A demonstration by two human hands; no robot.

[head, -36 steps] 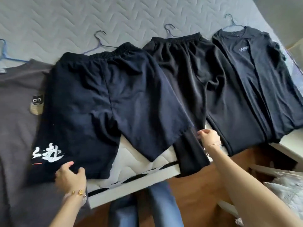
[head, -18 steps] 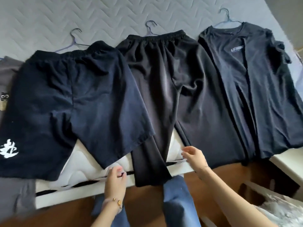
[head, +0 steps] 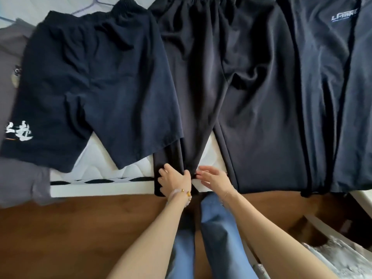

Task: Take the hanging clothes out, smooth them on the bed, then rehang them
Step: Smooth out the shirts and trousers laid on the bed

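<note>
Black trousers (head: 231, 81) lie flat in the middle of the bed (head: 112, 168), their legs hanging over the near edge. My left hand (head: 174, 181) presses on the hem of the left trouser leg, fingers closed on the cloth. My right hand (head: 212, 178) rests against the same leg's right edge, fingers extended. Navy shorts (head: 90, 81) with white lettering lie to the left, overlapping the trousers. A dark T-shirt (head: 332, 87) with a small chest logo lies to the right.
A grey shirt (head: 20, 178) drapes over the bed's left part. A hanger hook (head: 94, 3) shows above the shorts. Brown wooden floor (head: 80, 234) lies below the bed edge, with my blue-jeaned legs (head: 217, 238). A crumpled pale item (head: 338, 256) sits at the lower right.
The view has closed in on the bed edge. Both hands have come together at the hem of the left trouser leg; the left hand moved right from the mattress edge.
</note>
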